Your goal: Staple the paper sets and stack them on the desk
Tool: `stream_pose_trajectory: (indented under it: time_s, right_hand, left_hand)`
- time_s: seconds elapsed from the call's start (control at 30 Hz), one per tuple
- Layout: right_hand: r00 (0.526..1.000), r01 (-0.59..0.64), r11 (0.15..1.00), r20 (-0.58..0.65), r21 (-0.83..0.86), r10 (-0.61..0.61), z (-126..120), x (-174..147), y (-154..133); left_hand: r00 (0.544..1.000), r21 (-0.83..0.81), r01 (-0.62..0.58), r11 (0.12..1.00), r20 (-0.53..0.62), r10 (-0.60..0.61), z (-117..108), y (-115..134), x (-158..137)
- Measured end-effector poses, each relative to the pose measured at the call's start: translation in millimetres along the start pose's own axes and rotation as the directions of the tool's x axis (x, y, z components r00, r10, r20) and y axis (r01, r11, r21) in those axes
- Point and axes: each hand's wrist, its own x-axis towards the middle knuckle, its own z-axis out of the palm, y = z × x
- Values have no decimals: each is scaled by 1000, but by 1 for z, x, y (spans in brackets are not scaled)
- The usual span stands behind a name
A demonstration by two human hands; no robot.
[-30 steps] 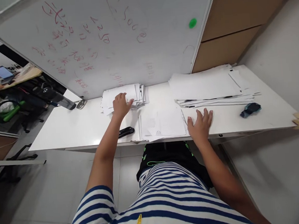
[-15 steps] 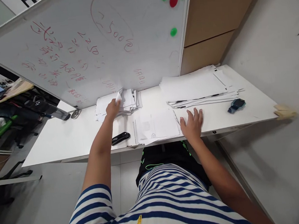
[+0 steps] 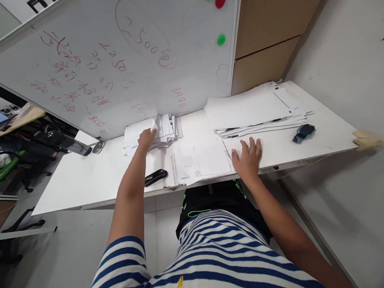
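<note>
At the back left pile of papers point(image 3: 168, 130), my left hand point(image 3: 146, 139) is closed, its fingers pinching the lifted corner of a paper sheet. My right hand point(image 3: 249, 158) rests with fingers spread on the white table point(image 3: 272, 148), by the right edge of the printed sheets point(image 3: 208, 158) that lie in front of me. Left of those sheets lies a black stapler point(image 3: 156, 177). A wide stack of large white papers point(image 3: 245, 111) is beyond my right hand.
A whiteboard point(image 3: 88, 59) with red writing stands along the table's back edge. Cardboard boxes point(image 3: 265, 23) rise behind the right stack. On the table are a dark blue object point(image 3: 304, 133) at right and a bottle point(image 3: 74, 146) lying at the far left. A wall point(image 3: 356, 82) bounds the right.
The camera view has shifted slightly. My left hand stays at the pile with the sheet corner in its fingers, and my right hand has barely moved.
</note>
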Motion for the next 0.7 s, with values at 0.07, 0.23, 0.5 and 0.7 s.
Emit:
stream_pose_trajectory:
  time_s: [0.07, 0.23, 0.5, 0.7]
  right_hand:
    - [1000, 1, 1000, -5, -2, -1, 0, 0, 0]
    - [1000, 6, 1000, -10, -2, -6, 0, -1, 0]
    - [999, -36, 999, 27, 7, 36, -1, 0, -1]
    - [999, -32, 999, 42, -4, 32, -3, 0, -1]
  left_hand:
    - [999, 11, -12, 1000, -34, 12, 0, -3, 0]
    - [999, -40, -46, 998, -24, 45, -3, -11, 1]
    - [996, -106, 92, 990, 24, -90, -4, 0, 0]
    - [993, -107, 114, 988, -15, -117, 2, 2, 3]
